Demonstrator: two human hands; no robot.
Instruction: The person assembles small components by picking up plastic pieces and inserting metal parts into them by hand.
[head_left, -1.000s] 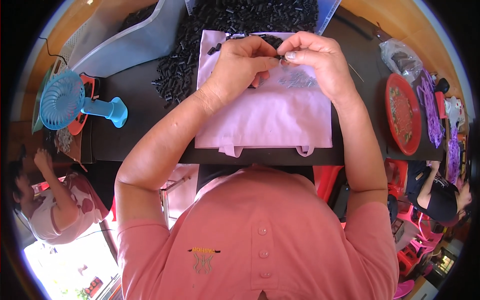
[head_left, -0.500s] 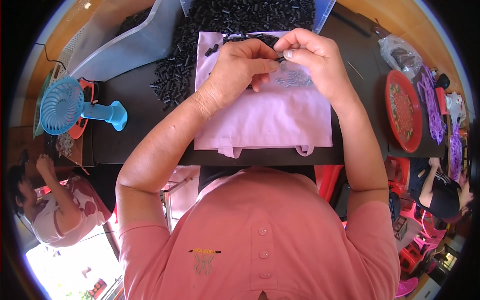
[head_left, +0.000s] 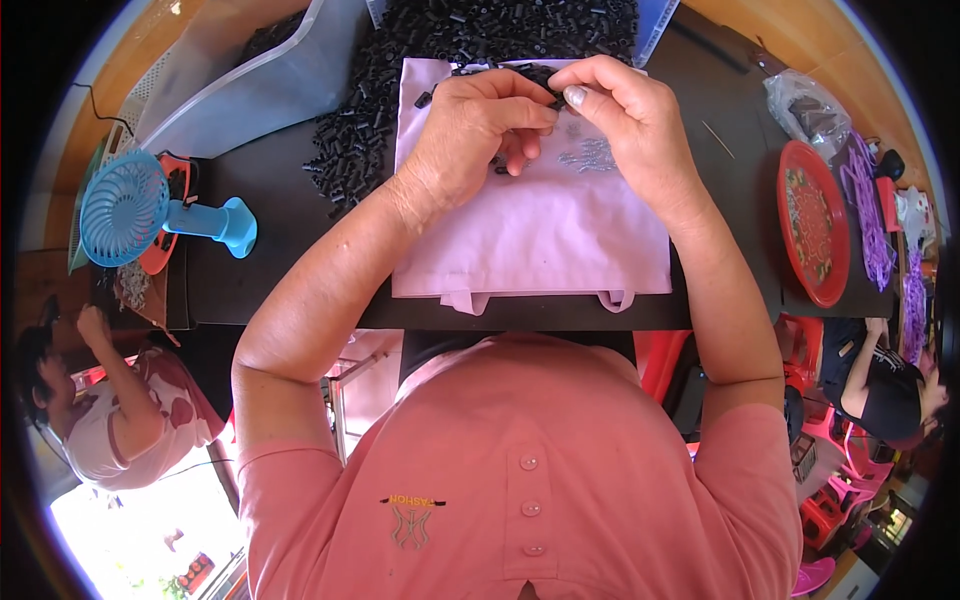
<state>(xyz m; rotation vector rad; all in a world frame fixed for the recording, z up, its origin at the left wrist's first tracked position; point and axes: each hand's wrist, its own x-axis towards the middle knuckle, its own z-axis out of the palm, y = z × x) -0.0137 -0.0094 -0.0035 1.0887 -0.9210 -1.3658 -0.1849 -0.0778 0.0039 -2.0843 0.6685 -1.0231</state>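
Over the upper part of a pale pink cloth bag [head_left: 530, 235], my two hands meet fingertip to fingertip. My left hand [head_left: 465, 125] is closed in a pinch on a small black tube piece [head_left: 557, 101], its lower fingers curled. My right hand [head_left: 635, 120] pinches at the same spot with thumb and forefinger; whatever is between them is too small to name. Small silvery metal bits [head_left: 590, 156] lie on the bag beneath my right hand. A large heap of short black tube pieces [head_left: 500, 32] rises just beyond, spilling down the left side of the bag.
A translucent bin [head_left: 255, 95] leans at the far left, above a blue handheld fan [head_left: 125, 210]. To the right are a red patterned tray [head_left: 812, 222], a clear plastic bag [head_left: 805, 110] and purple strands [head_left: 868, 210]. Other people sit at far left and far right.
Both hands stay together over the bag, with only small finger shifts around the black piece. The whole view has shifted slightly.
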